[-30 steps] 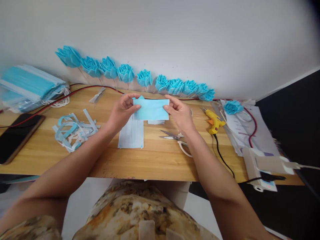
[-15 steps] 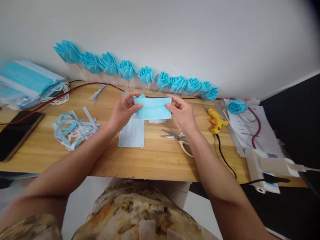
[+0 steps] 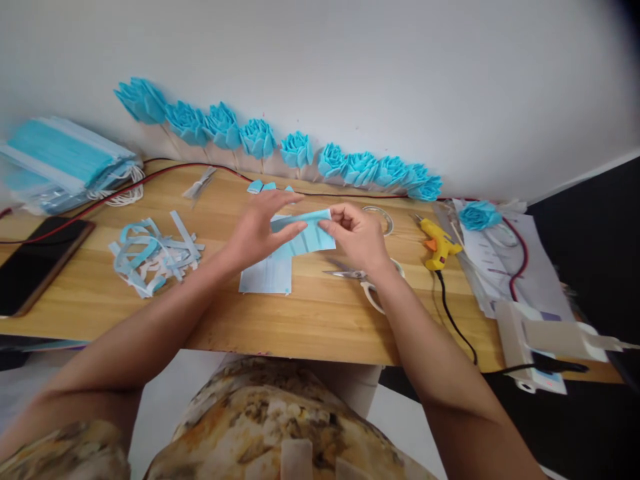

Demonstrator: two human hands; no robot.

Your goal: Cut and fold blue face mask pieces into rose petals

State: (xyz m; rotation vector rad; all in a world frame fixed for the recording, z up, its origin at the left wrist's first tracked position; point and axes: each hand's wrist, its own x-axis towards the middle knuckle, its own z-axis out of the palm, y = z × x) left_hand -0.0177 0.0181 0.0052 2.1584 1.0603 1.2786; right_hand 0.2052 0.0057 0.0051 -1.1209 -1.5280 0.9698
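Observation:
A light-blue rectangular sheet (image 3: 311,233) is held above the wooden table. My right hand (image 3: 357,235) pinches its right end between thumb and fingers. At the sheet's left side is my left hand (image 3: 261,230), fingers spread, with the thumb lying against the sheet. Below and to the left lies a pale blue mask piece (image 3: 265,275), partly covered by the sheet and my left hand. White-handled scissors (image 3: 357,274) lie beside my right wrist, their blades pointing left. Small blue cut pieces (image 3: 255,187) rest behind my left hand.
Blue fabric flowers (image 3: 257,138) on sticks lean along the wall. Cut strips (image 3: 153,253), a phone (image 3: 37,267) and stacked masks (image 3: 60,157) are at the left. A yellow glue gun (image 3: 436,243), tape roll (image 3: 383,220) and power strip (image 3: 520,333) are at the right.
My left hand has opened from its pinch on the sheet's left end and shifted over it. The sheet has tilted and creased, and my right hand has moved slightly left and down with it.

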